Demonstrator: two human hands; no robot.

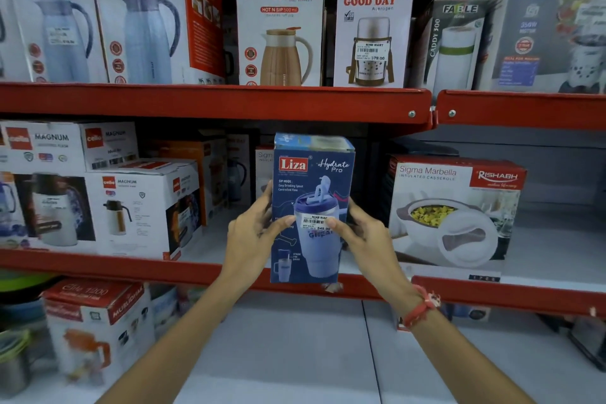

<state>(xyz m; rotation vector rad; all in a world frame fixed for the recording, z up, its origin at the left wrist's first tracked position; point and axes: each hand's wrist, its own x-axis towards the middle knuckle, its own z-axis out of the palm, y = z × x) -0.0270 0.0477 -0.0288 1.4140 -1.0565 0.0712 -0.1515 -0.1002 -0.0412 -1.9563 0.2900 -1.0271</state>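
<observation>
red metal shelving (210, 102) fills the view, stacked with boxed flasks and jugs. both forearms reach up and forward from the lower edge, and the left hand (252, 233) and right hand (360, 233) clasp a blue box (313, 174) between them, upright, in front of the middle shelf's lip. the left hand's fingers curl round the box's left edge with the thumb laid across its front; the right hand grips the right edge, thumb on the front beside a white price sticker (316, 221). a red thread band (421, 308) circles the right wrist. the box reads "liza" and "hydrate pro", with "sip mode"; the sticker shows "nine mart" and 549.00. just right of the right hand stands a casserole box (455, 210) marked "sigma marbella" and "rishabh". left of the left hand sit cello boxes (141, 203) marked "magnum". above the hands, good day boxes (280, 33) read "hot n sip 500 ml". smaller print on the blue box is too blurred to read, and the hands cover part of its sides.
</observation>
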